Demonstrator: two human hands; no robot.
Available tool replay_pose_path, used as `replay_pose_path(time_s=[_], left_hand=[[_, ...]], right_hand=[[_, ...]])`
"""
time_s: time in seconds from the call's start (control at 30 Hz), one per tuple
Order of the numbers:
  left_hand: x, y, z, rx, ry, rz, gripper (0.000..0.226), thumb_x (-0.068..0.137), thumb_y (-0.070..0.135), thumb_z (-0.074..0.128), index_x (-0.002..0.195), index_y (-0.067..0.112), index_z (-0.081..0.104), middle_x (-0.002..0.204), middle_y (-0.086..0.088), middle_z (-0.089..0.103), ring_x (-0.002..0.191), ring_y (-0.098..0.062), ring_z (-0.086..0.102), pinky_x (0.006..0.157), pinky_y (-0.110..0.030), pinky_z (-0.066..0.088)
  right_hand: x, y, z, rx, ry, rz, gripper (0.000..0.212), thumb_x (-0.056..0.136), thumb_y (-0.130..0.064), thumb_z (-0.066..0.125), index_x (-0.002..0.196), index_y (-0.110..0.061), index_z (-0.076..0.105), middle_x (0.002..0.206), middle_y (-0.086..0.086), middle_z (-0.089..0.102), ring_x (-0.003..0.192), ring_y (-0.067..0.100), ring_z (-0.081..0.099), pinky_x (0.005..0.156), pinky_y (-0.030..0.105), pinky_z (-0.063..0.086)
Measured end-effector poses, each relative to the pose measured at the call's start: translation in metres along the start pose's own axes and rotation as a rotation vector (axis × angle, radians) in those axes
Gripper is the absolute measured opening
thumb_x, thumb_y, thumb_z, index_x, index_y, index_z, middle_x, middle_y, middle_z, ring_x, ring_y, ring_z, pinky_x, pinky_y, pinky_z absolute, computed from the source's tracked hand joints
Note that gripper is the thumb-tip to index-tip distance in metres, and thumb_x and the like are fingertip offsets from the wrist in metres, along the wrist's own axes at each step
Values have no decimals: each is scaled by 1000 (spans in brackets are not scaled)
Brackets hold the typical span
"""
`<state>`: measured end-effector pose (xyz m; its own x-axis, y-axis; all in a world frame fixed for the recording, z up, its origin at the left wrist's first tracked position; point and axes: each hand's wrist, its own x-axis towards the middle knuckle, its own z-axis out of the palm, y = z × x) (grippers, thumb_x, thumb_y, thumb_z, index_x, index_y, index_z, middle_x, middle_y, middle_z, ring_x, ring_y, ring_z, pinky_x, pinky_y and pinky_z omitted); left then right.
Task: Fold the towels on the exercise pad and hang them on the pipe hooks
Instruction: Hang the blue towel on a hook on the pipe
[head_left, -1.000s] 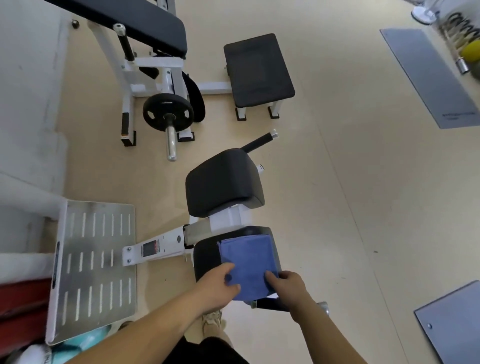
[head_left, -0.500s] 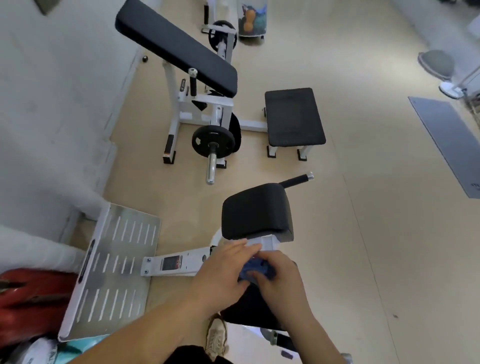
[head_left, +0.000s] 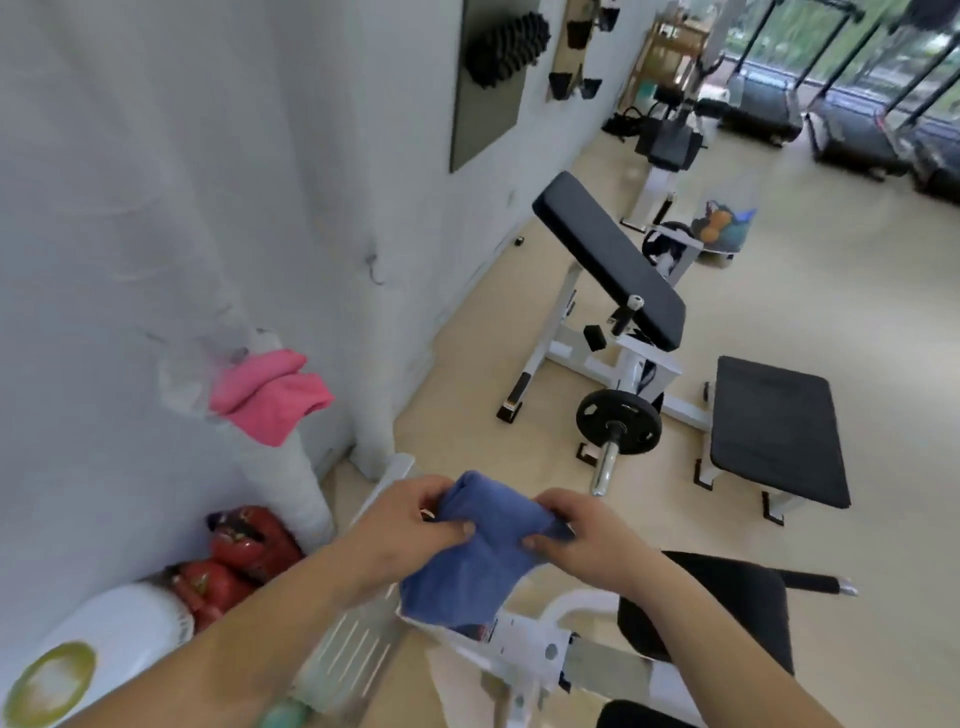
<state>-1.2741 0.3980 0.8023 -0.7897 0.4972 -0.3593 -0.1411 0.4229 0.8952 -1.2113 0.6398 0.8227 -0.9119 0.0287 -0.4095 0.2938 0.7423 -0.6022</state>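
Open air reaches the white pipe (head_left: 291, 483); a pink towel (head_left: 270, 395) apparently covers its top.

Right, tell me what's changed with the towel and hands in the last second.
The blue towel has come up from lying flat: left hand and right hand, which pressed on its near edge, now grip it in the air, bunched between them. The view has swung up to the wall, where a pink towel hangs. Both hands stayed on the towel; the black bench has not moved.
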Motion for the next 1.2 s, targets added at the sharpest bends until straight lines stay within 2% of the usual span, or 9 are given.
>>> replay_pose_path(time_s=[0.1, 0.2, 0.4, 0.53, 0.7, 0.77, 0.9, 1.1, 1.2], left_hand=[[-1, 3, -49, -24, 124, 7, 32, 68, 26, 76, 100, 21, 71, 92, -3, 78, 85, -11, 73, 83, -41, 60], [8, 13, -86, -75, 217, -10, 47, 74, 28, 86, 113, 35, 61, 98, -9, 76, 91, -16, 74, 76, -27, 60], [59, 38, -129, 52, 337, 16, 19, 76, 33, 79, 87, 25, 65, 80, -1, 74, 63, 1, 59, 61, -19, 49], [107, 57, -140, 27, 427, -31, 20, 75, 25, 69, 86, 11, 60, 64, 8, 57, 55, -5, 48, 53, -19, 43], [185, 79, -167, 177, 579, -136, 11, 75, 21, 59, 85, 17, 60, 76, 2, 68, 64, -11, 59, 58, -28, 53], [214, 83, -182, 218, 582, -135, 9, 77, 17, 58, 85, 21, 57, 79, 3, 67, 69, -12, 62, 59, -28, 54], [255, 79, -211, 287, 587, -97, 15, 81, 16, 57, 85, 30, 53, 77, 6, 67, 66, -10, 60, 59, -22, 49], [291, 66, -241, 561, 661, -112, 9, 92, 21, 49, 95, 29, 48, 78, 5, 65, 71, -16, 62, 61, -29, 48], [302, 62, -249, 702, 698, -109, 6, 94, 24, 48, 92, 30, 46, 81, 8, 60, 74, -17, 58, 63, -26, 40]], right_hand=[[35, -41, -7, 119, 31, -4, 10, 84, -29, 77, 87, -28, 67, 81, -2, 68, 71, 5, 59, 66, 21, 49], [66, -81, -22, 306, 93, -21, 19, 81, -23, 84, 86, -14, 68, 72, -4, 67, 62, 3, 58, 56, 15, 46], [146, -130, -53, 519, 254, -18, 21, 74, -22, 90, 88, -17, 75, 82, -4, 78, 78, 13, 74, 67, 28, 58], [216, -143, -74, 546, 207, -61, 19, 79, -21, 87, 93, -21, 76, 86, -4, 79, 82, 13, 75, 66, 27, 57], [304, -133, -94, 259, 42, -209, 30, 92, -3, 63, 113, -24, 67, 106, -9, 71, 99, 7, 65, 71, 7, 45], [336, -134, -104, 177, 27, -265, 29, 91, -2, 61, 106, -27, 68, 99, -11, 72, 94, 7, 66, 67, 7, 48], [401, -144, -119, -23, 90, -355, 22, 91, -12, 60, 92, -34, 65, 86, -10, 72, 82, 11, 66, 71, 23, 54], [476, -168, -118, -500, 75, -453, 15, 102, -33, 40, 110, -34, 53, 97, -3, 66, 87, 21, 64, 75, 35, 52], [499, -180, -109, -262, 74, -384, 18, 94, -23, 48, 100, -32, 62, 81, -2, 70, 74, 21, 67, 69, 37, 58]])
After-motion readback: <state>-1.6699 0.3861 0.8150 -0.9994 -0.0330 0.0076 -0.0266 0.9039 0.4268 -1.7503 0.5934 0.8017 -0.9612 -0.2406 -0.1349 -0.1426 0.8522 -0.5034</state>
